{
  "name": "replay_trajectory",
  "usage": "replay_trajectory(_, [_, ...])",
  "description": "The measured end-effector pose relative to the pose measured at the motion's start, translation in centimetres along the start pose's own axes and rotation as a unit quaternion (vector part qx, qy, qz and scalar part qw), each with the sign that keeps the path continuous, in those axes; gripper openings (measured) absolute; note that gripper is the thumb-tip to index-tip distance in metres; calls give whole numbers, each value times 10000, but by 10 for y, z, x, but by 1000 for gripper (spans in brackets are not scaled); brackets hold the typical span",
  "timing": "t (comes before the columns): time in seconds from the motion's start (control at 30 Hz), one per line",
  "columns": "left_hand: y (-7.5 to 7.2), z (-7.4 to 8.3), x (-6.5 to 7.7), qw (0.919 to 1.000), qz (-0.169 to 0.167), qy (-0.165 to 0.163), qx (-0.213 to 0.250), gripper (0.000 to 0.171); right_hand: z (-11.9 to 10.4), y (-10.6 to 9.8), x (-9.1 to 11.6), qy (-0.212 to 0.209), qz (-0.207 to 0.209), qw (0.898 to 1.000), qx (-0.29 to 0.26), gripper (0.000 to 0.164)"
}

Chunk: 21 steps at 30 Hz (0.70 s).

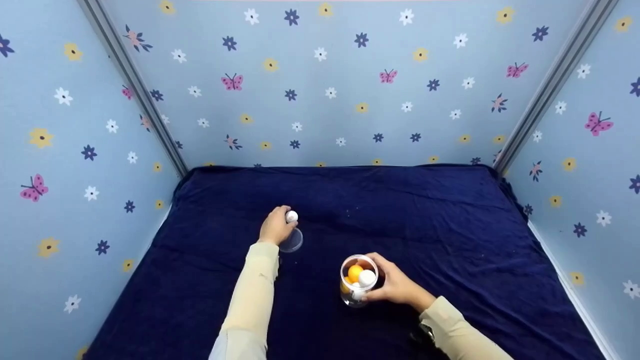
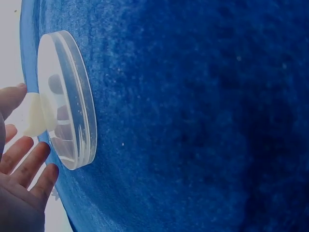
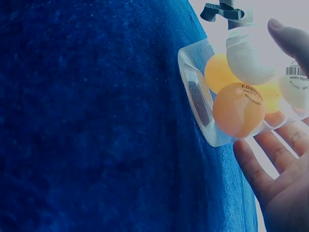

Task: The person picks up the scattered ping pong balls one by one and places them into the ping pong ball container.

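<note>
My left hand [image 1: 277, 226] pinches a white ping-pong ball [image 1: 292, 216] at its fingertips, close above the cloth. Beside it lies a clear round lid [image 1: 292, 241]; in the left wrist view the lid [image 2: 82, 104] partly covers the ball [image 2: 35, 116]. With thumb and fingers round its side, my right hand [image 1: 397, 284] grips a clear plastic jar [image 1: 350, 298] that stands open at the top. Orange balls [image 3: 239, 110] and white balls [image 3: 251, 58] fill much of the jar, some with printed lettering.
A wrinkled dark blue cloth [image 1: 320, 200] covers the surface under both hands. Light blue walls [image 1: 330, 75] with flowers and butterflies enclose it at the back and both sides, with grey metal posts [image 1: 135, 85] at the corners.
</note>
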<state>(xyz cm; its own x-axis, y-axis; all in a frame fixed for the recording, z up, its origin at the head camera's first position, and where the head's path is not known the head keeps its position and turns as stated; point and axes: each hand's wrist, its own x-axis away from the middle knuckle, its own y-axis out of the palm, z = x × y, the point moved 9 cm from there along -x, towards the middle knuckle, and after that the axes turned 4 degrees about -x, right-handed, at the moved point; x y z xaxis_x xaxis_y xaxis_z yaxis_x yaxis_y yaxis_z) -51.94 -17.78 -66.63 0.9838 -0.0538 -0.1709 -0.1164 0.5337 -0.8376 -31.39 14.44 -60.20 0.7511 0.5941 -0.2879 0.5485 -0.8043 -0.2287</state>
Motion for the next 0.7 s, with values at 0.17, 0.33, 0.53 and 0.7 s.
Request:
replay_trajectory(0.17, [-2,3,1,9999,-11,-147,8,51,0,0,-1,-36,-20,10000,54,77])
replay_trajectory(0.33, [2,-2,-2,9996,123,-214,106,47,-2,1,-2,-15,-28,10000,86,78])
replay_trajectory(0.53, [2,-4,-1,9990,285,-217,281,41,-1,0,-1,4,-20,10000,71,78])
replay_trajectory(0.7, [-2,4,3,9987,417,-154,263,39,0,-1,-1,31,-4,10000,65,78])
